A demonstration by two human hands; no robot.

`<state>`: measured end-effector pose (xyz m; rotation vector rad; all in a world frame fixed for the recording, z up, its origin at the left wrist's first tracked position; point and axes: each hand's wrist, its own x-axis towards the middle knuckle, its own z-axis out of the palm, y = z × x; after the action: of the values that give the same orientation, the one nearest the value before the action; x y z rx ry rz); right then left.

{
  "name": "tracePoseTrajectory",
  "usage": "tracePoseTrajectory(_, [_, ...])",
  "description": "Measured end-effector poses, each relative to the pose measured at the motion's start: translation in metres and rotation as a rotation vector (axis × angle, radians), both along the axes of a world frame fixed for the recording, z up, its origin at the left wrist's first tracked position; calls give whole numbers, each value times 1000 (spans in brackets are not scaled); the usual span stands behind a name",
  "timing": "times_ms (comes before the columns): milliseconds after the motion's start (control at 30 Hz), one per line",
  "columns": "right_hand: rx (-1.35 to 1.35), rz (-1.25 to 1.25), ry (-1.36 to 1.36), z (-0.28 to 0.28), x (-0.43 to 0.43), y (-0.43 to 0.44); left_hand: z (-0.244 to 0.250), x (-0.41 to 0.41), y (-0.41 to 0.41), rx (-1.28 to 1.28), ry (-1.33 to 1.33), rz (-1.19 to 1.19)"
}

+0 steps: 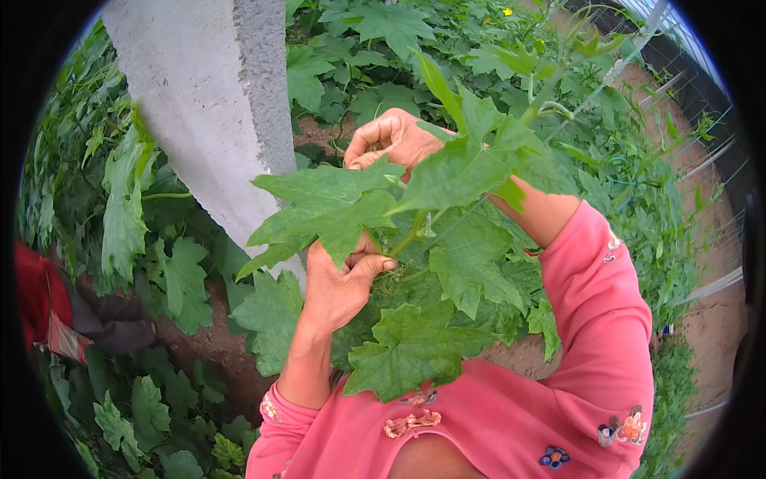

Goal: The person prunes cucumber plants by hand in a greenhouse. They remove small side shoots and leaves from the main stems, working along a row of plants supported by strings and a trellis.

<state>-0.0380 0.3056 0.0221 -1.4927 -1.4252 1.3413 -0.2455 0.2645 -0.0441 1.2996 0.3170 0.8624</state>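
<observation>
My left hand [344, 278] grips a green vine stem [410, 235] between thumb and fingers, below a broad lobed leaf [335, 206]. Curly tendrils [392, 281] hang beside its thumb. My right hand [398, 141] is raised above that leaf, its thumb and fingertips pinched together; leaves cover part of it, and whether it holds anything small is unclear. Another large leaf [473, 161] overlaps my right wrist. The stem carries small buds near its middle. More lobed leaves [413, 350] spread between my forearms and the pink top.
A pale concrete post [197, 90] slants down close to my left hand. Dense vines [72, 179] grow around it. At the far left is another person in red [45, 299] and dark trousers. Wires and a bare soil strip [712, 323] run along the right.
</observation>
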Motion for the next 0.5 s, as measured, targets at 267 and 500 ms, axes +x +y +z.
tracePoseTrajectory(267, [-261,302,-36,26,-29,-22,1,0,3,-150,-161,77])
tracePoseTrajectory(500, [-392,551,102,33,-41,-26,-9,7,-1,-69,10,104])
